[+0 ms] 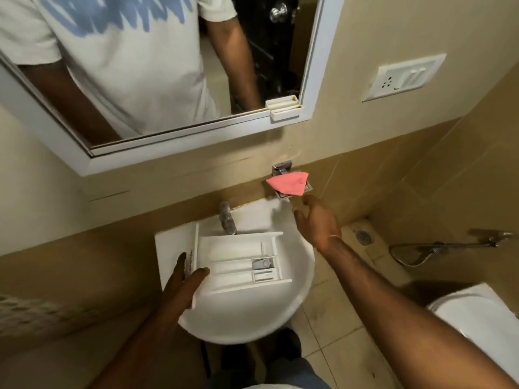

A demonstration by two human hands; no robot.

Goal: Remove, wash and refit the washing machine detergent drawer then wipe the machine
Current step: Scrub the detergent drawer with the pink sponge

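Over the white washbasin (295, 279) I hold the detergent drawer (238, 262) level, its compartments facing up, right under the tap (228, 219). My left hand (184, 279) keeps its grip curled round the drawer's front panel; my right hand (316, 223) has a wide, relaxed grip, holding nothing, just below the pink cloth (288, 184) lying on the wall-mounted soap dish (283, 192). I judge this as the start of the wash step: next I'd need water running or the cloth taken. Around me are beige tiled walls, a mirror (157, 68), a switch plate (404, 77), a hand sprayer (449, 247) and a floor drain (363, 237).
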